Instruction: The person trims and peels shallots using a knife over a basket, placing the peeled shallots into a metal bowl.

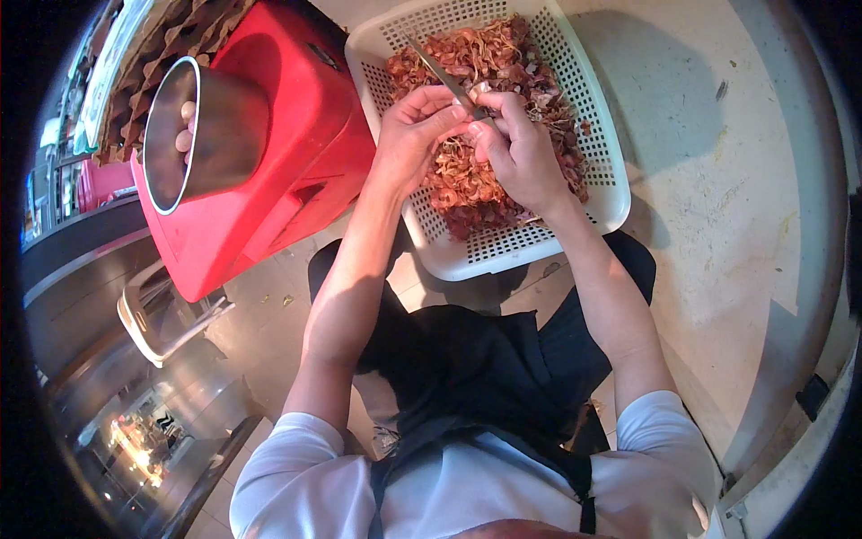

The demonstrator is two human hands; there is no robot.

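1. Your right hand (523, 153) is closed around the near end of one knife (435, 63), thumb and fingers bunched together, with the back of the hand turned mostly upward.
2. Your left hand (417, 135) has its fingers curled inward and its thumb reaching across toward the blade; whether it grips something small there, you cannot tell from this view (the fingertips of both hands crowd together).
3. Count one blade: it slants away from your fingers, up and to the left, with its tip over the heap.
4. Your two forearms, left (355, 260) and right (602, 278), stretch forward from your body and lean toward each other, bringing both hands close together above the basket.
5. One white basket (620, 193), full of small holes, stands in front of your knees. It holds one wide heap of reddish-brown, stringy pieces (467, 193), too many and too tangled to count.
6. To your left, one metal pot (224, 135) sits tilted in view on one red plastic piece (305, 135) beside the basket. At least two pale round things (184, 141) show inside the pot (a third may be partly hidden).
7. Brown cardboard trays (166, 67) lie beyond the pot; their number is unclear.
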